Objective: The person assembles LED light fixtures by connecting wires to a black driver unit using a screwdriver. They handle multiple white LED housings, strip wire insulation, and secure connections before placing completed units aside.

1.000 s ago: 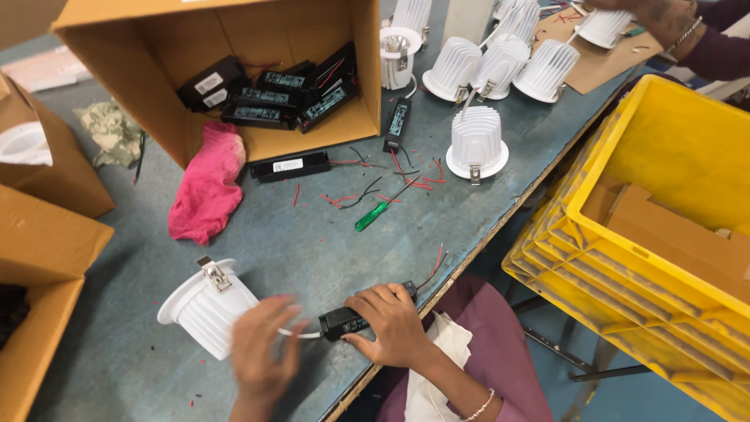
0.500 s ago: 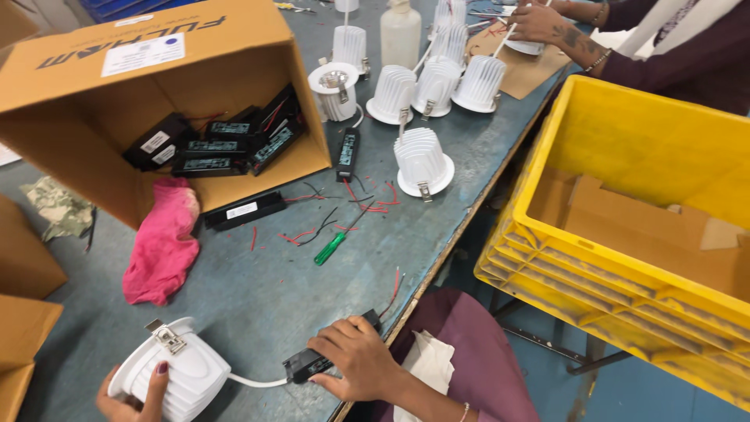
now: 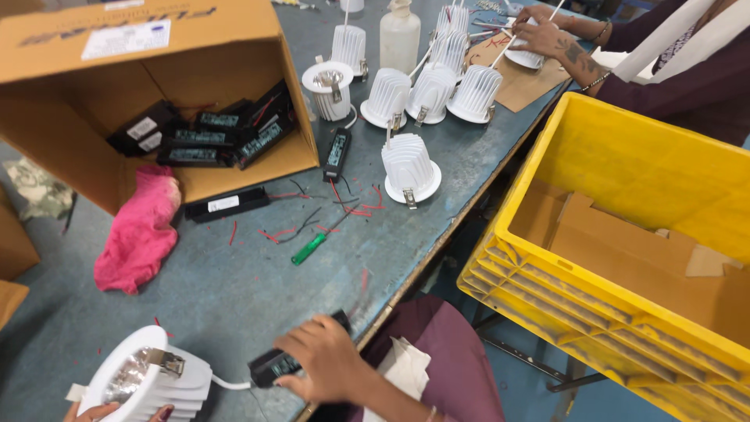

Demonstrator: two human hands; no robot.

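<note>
My left hand [image 3: 105, 412] grips a white round downlight fitting [image 3: 144, 383] from below at the bottom left corner; only its fingertips show. A white cable runs from the fitting to a black driver box [image 3: 277, 364]. My right hand [image 3: 326, 361] is closed over that box near the table's front edge. A green-handled screwdriver [image 3: 310, 248] lies on the grey table [image 3: 234, 297] further out, among red and black wire scraps [image 3: 344, 209].
A tipped cardboard box [image 3: 148, 86] holds several black drivers [image 3: 203, 133]; another driver [image 3: 226, 204] and a pink cloth [image 3: 141, 230] lie before it. Several white fittings [image 3: 408, 166] stand at the back. A yellow crate [image 3: 625, 227] with cardboard is on the right. Another person's hands [image 3: 547, 35] work at the far end.
My left hand has drawn the white fitting down and left, tilting its open face up. My right hand stayed on the black driver box. The view shifted toward the table's far end.
</note>
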